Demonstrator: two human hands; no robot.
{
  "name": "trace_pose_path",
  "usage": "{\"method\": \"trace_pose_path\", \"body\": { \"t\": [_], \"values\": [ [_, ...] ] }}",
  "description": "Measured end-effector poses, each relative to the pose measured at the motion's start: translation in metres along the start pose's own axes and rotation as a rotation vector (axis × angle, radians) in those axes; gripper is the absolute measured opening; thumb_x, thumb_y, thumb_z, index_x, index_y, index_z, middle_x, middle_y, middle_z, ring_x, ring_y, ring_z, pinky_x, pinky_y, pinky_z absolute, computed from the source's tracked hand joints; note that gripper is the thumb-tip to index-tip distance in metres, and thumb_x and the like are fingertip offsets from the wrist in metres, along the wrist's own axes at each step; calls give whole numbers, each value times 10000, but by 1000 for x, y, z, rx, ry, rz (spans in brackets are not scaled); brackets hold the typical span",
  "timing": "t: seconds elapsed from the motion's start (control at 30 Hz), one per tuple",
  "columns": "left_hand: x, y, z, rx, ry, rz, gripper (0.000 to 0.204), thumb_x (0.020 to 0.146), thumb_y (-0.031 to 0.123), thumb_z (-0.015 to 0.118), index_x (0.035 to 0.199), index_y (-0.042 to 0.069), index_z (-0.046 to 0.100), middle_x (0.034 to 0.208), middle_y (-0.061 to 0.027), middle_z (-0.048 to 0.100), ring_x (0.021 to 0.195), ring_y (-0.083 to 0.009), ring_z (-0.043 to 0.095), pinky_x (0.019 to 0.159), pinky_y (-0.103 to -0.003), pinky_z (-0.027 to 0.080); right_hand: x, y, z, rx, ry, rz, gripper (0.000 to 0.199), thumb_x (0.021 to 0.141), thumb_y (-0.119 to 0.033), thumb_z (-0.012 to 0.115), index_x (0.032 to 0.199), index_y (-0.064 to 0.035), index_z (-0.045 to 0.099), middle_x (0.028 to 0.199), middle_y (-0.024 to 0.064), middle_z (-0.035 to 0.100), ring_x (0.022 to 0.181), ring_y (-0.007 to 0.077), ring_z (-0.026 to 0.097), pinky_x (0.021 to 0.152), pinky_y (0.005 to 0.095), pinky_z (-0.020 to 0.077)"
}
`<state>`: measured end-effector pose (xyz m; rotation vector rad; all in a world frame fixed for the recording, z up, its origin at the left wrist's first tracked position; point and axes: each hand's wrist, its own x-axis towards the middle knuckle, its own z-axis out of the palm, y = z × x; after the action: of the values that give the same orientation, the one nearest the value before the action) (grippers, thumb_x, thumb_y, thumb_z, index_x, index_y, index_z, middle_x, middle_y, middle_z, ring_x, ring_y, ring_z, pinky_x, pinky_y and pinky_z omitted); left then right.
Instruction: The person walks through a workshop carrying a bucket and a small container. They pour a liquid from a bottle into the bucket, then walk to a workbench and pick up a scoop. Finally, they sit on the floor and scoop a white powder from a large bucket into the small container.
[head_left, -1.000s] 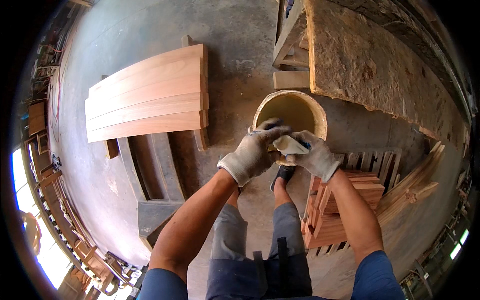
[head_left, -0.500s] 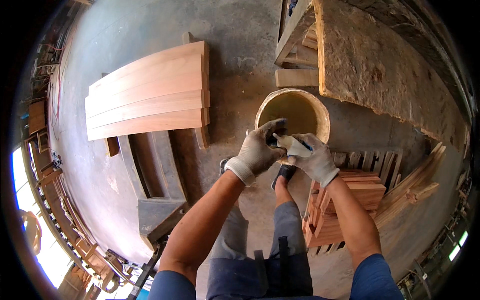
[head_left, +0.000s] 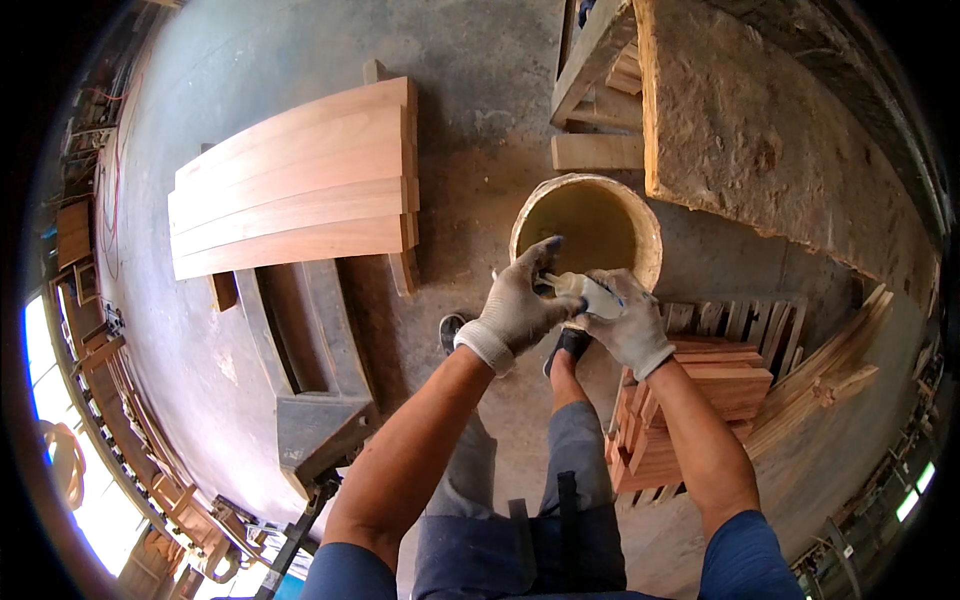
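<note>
My right hand, in a pale work glove, is closed around a small white plastic bottle; a bit of blue shows beside it. The fingers of my gloved left hand are curled at the bottle's narrow yellowish end, thumb beneath and forefinger above. Dark smudges cover the left glove's fingertips. Both hands are over the near rim of a large round bucket, whose rim is crusted and whose inside looks yellowish brown. Whether any liquid stands in the bucket I cannot tell.
Left of me, overlapping light wooden boards rest on supports above a dark metal frame. Reddish wood blocks are stacked at my right, beside long strips. A thick rough-topped bench juts in at upper right.
The white bottle has turned in my hands, its narrow end now showing toward the left hand. My left fingers have shifted slightly. The bucket and boards stay where they were.
</note>
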<state>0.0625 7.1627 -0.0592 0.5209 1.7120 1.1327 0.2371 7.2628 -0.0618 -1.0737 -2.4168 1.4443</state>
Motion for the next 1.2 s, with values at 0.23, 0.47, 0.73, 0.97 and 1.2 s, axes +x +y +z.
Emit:
{"method": "trace_pose_path", "body": {
  "t": [0.23, 0.47, 0.73, 0.97, 1.2],
  "values": [
    [1, 14, -7, 131, -87, -174, 419, 786, 93, 872, 1157, -41, 732, 1087, -128, 763, 977, -148, 710, 867, -285, 583, 0, -3, 4, 55, -2, 46, 493, 737, -136, 892, 1175, -70, 675, 1111, 102, 694, 1030, 255, 698, 910, 366, 562],
    [-2, 21, -8, -36, -138, 11, 458, 798, 65, 860, 1212, -42, 696, 1073, -110, 756, 1017, -154, 702, 938, -295, 568, 4, 11, -9, 374, -159, 328, 497, 737, -110, 877, 1187, -61, 671, 1172, 80, 711, 1076, 194, 685, 941, 346, 554],
    [-8, -5, 15, -145, 21, -284, 319, 889, 155, 817, 1127, -38, 727, 991, -52, 743, 909, -109, 657, 807, -272, 538, 1, -6, 9, 9, 107, 18, 516, 709, -89, 874, 1176, -82, 655, 1082, 119, 678, 1018, 342, 681, 899, 421, 561],
    [-17, -5, 14, -61, 13, -155, 329, 873, 166, 824, 1080, -71, 727, 1006, -70, 723, 897, -112, 654, 793, -278, 540, -7, -1, 8, 204, 7, 184, 478, 724, -128, 907, 1151, -79, 697, 1069, 78, 728, 1013, 213, 711, 903, 342, 565],
    [-16, -3, 17, 100, 3, -71, 316, 860, 178, 834, 1047, -59, 740, 1033, -97, 735, 916, -126, 665, 818, -298, 548, -8, 15, 1, 441, -204, 289, 456, 756, -108, 900, 1161, -69, 697, 1082, 51, 735, 981, 150, 692, 892, 314, 564]
  ]
}}
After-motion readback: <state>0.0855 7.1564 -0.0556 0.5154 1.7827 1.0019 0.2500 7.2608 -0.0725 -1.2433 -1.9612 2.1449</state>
